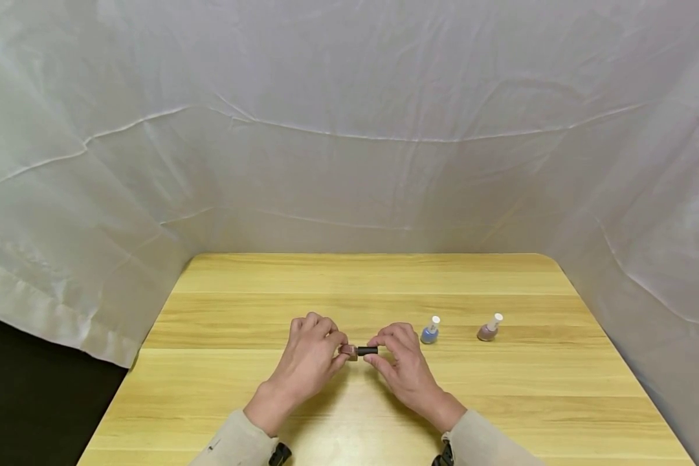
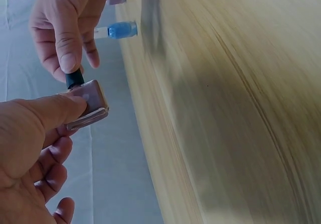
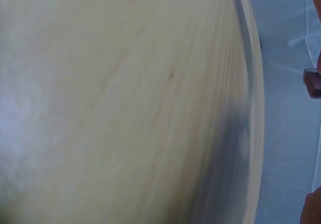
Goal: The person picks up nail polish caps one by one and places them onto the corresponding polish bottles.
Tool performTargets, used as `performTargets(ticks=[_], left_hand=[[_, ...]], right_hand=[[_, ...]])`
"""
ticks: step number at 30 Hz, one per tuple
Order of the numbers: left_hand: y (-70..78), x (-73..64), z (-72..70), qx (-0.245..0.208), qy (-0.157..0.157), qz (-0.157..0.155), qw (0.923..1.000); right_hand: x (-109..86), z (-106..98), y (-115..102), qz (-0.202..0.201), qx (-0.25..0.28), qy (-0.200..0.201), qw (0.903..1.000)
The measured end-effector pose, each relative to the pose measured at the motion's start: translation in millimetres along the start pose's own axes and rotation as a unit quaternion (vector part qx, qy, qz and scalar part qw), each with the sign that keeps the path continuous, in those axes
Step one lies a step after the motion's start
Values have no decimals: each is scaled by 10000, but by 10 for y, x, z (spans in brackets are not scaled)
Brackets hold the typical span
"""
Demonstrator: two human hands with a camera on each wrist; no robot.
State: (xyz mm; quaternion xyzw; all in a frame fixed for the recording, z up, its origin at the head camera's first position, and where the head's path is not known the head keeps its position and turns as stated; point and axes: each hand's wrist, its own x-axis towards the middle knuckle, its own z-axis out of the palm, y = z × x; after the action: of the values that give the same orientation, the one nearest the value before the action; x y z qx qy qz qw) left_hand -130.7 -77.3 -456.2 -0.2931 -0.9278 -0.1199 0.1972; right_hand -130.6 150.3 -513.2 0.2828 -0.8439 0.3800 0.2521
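A nail polish bottle (image 1: 349, 351) with mauve-brown polish and a black cap (image 1: 367, 351) lies sideways between both hands, held above the table. My left hand (image 1: 310, 355) pinches its glass body between thumb and fingers. The right hand (image 1: 404, 366) pinches the black cap from the other side. In the left wrist view the square glass body (image 2: 93, 102) shows under the left thumb, and part of the cap is covered by the right fingers. Only an edge of the bottle (image 3: 313, 83) appears at the right border of the right wrist view.
To the right of the hands stands a blue nail polish bottle (image 1: 429, 331) with a white cap. Farther right is a mauve one (image 1: 489, 329), also white-capped. The wooden table (image 1: 221, 310) is bordered by pale cloth (image 1: 349, 181) at the back and sides.
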Motion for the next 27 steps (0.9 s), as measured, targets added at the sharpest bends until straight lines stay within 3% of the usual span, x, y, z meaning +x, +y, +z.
performTargets(ticks=[10, 17, 27], left_hand=[[15, 4, -1, -93, -74, -36, 9999], [-5, -5, 4, -105, -38, -53, 9999], [-18, -28, 1, -102, -114, 2, 9999]], right_hand=[[-12, 4, 42, -108, -113, -122, 9998], [-17, -4, 6, 117, -113, -184, 9997], [-6, 21, -11, 131, -30, -99, 9999]])
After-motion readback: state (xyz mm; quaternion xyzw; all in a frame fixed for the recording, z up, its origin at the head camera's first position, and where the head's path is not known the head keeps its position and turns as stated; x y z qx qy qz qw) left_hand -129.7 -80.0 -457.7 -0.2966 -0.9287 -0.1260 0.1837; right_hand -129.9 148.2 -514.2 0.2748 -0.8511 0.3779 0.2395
